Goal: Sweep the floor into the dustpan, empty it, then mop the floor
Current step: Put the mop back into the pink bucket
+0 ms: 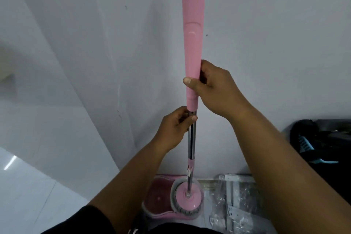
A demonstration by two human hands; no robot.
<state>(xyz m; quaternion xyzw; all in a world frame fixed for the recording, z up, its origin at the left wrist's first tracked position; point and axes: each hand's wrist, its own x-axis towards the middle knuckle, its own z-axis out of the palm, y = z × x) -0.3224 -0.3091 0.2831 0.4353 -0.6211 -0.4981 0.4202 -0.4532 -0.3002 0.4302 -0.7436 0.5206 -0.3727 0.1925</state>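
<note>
Mop (pixel 191 101) looks light and stiff. Right hand (pixel 213 89) grips its pink sleeve (pixel 192 40), left hand (pixel 173 128) grips the slick-looking steel (pixel 191 144) just below.

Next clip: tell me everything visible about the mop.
The mop stands nearly upright: a long pink plastic grip above a shiny metal pole, a pink collar lower down, and a round pink head resting in the pink bucket. The right hand grips the grip's lower end; the left hand holds the pole just beneath.
</note>
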